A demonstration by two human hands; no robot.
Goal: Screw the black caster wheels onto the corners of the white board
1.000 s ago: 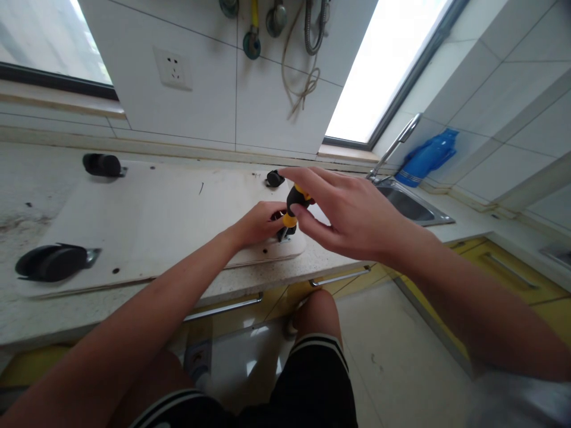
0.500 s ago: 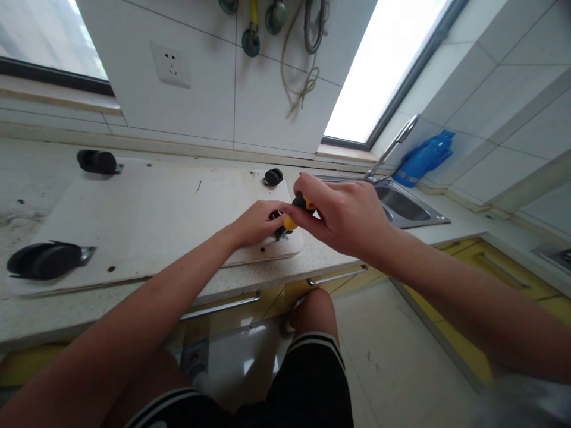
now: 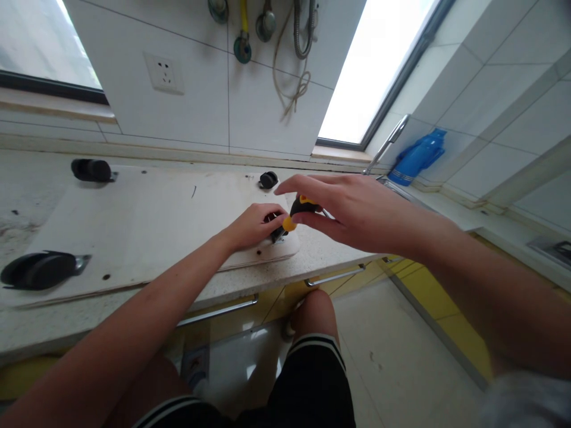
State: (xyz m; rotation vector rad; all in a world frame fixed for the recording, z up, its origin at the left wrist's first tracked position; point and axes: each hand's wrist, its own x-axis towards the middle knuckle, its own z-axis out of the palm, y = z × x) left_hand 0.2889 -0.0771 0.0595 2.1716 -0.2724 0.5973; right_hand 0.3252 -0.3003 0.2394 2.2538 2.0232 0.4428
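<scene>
My right hand [image 3: 343, 208] has its thumb and some fingers around a yellow-and-black screwdriver [image 3: 303, 206], its index finger stretched out above the handle. The tool slants down to the metal plate of a black caster wheel [image 3: 271, 219] at the right end of a white board [image 3: 178, 220]. My left hand [image 3: 256, 226] grips that caster, fingers closed over it and hiding most of it. Other black casters are on the board's corners: one at the far right [image 3: 268, 179], one at the far left [image 3: 91, 170] and one at the near left [image 3: 42, 269].
Under the board is a speckled countertop [image 3: 321, 249] with yellow drawers [image 3: 339, 282] below its edge. A faucet [image 3: 388, 142] and blue gloves [image 3: 419, 157] are at the right. Pipes and a socket [image 3: 163, 72] are on the tiled wall.
My right index finger has lifted and straightened off the screwdriver handle, and the hand has opened somewhat. My left hand stays on the caster. The view has shifted slightly.
</scene>
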